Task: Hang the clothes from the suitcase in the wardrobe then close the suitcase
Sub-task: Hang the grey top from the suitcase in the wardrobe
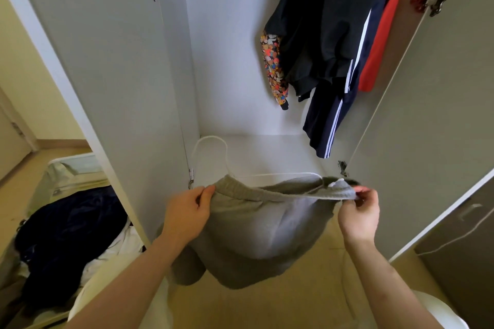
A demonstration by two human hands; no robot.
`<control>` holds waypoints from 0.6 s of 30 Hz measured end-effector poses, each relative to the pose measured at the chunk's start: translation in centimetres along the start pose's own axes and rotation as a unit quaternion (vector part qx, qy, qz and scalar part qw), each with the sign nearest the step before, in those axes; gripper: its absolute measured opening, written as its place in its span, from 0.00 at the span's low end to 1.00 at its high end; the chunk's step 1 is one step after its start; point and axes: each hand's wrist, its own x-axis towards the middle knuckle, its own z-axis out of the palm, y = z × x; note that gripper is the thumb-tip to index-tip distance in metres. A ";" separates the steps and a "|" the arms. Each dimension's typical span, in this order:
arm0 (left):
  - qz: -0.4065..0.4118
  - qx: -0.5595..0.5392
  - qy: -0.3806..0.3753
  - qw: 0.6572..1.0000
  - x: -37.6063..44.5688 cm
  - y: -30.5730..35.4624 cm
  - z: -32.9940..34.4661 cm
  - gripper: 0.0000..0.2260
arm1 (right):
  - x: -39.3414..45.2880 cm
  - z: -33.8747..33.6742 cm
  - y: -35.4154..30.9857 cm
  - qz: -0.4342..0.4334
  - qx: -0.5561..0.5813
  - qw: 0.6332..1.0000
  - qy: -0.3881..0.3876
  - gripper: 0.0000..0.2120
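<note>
I hold grey sweatpants stretched by the waistband in front of the open white wardrobe. My left hand pinches the left end of the waistband. My right hand pinches the right end. A white hanger sits in the waistband, its hook sticking up toward the left. The open suitcase lies on the floor at the lower left with dark navy and white clothes inside.
Dark garments, striped navy trousers, a patterned sleeve and a red garment hang at the wardrobe's upper right. Both wardrobe doors stand open. A brown cabinet is at the right.
</note>
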 end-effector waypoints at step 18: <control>-0.060 0.081 -0.278 0.955 -0.5 -1.6 -0.4 0.23 | 0.6 1.2 3.5 0.149 -0.055 0.987 -0.021 0.08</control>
